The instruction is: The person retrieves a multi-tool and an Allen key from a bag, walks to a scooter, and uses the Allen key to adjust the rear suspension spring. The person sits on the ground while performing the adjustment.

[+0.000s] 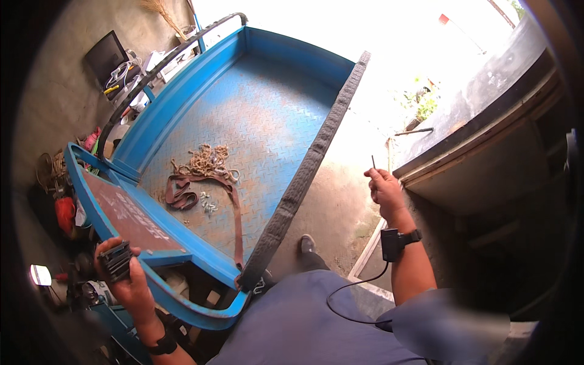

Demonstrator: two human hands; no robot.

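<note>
My left hand (137, 291) is closed around a small black ribbed block (117, 261), beside the blue frame at the front end of a cargo bed. What kind of thing the block is does not show. Out to the right, past the bed's padded side, my right hand (387, 193) pinches a thin dark rod (373, 162) that points upward. Its lower end is hidden in the fingers. The blue cargo bed (292, 45) has a worn tread-plate floor. On it lie a heap of tan rope (210, 161) and a brown strap (236, 213) stretching toward the near corner.
A black padded rail (310, 164) runs along the bed's right side. Small pale bits (208, 205) lie by the strap. To the left stand a dark monitor (106, 56) and clutter against the wall. A ledge (480, 131) juts in at the right. My shoe (308, 243) is on concrete.
</note>
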